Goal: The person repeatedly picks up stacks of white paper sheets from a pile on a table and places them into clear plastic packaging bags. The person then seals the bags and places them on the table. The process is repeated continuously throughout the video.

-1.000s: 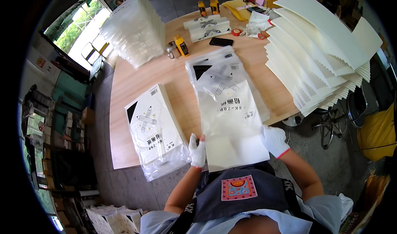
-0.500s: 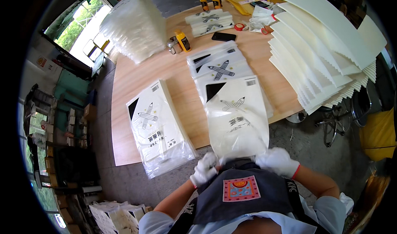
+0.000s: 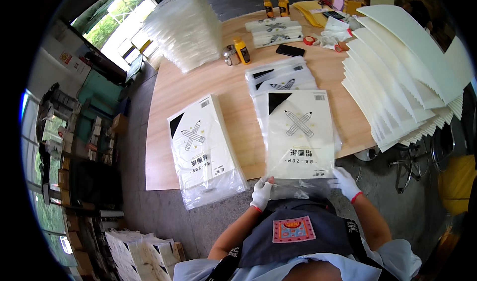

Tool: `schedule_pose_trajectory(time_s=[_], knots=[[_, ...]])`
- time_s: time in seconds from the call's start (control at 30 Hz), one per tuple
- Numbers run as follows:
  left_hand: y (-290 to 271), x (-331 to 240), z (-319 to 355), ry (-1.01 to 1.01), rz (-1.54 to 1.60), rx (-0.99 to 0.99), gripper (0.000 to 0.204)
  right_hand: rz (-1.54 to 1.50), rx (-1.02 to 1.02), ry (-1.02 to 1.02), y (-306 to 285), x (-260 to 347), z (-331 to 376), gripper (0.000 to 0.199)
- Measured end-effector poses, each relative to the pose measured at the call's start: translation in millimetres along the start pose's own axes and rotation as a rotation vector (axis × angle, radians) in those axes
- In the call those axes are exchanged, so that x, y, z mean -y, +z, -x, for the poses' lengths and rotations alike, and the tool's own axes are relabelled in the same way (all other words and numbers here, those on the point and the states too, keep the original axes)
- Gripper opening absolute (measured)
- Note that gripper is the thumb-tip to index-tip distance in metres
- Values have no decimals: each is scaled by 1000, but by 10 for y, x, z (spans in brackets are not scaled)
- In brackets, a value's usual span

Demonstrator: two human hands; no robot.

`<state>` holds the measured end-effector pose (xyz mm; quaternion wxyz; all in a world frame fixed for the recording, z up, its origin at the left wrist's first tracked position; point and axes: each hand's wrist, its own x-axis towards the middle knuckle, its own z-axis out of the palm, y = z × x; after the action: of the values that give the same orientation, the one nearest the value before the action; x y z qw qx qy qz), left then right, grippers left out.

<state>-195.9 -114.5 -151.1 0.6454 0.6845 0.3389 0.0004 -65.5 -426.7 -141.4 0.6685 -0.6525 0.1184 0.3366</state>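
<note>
In front of me a clear plastic bag holds a white drawing paper pack with crossed pencils and a black corner printed on it. It lies over the near table edge, its clear end hanging toward my apron. My left hand, in a white glove with a red cuff, pinches the bag's lower left corner. The gloved right hand holds the lower right corner, fingers along the edge. Beneath the pack lie more printed plastic bags. To the left sits a stack of bagged packs.
A tall stack of clear bags stands far left on the wooden table. Fanned white sheets cover its right side. Farther back are a yellow bottle, a glass jar, a black phone and red tape.
The pack now lies flat and straight, its lower print smooth where it was curved and glossy. Both hands have shifted to the bag's lower corners. The whole view has shifted somewhat.
</note>
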Motion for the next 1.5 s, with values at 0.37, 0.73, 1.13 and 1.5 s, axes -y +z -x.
schedule_pose_trajectory(time_s=[0.37,0.73,1.13,1.5], knots=[[-1374,-1396,844,890,31,-582,14,55,790,14,2291,544,-487,26],[-2477,-217,288,143,-759,-1103,29,127,560,-138,3266,366,-449,29],[301,-1314,-664,852,-737,94,26,336,637,112,1915,81,-255,49],[931,-1078,-1452,799,-943,251,23,-55,336,-63,1289,130,-88,40]])
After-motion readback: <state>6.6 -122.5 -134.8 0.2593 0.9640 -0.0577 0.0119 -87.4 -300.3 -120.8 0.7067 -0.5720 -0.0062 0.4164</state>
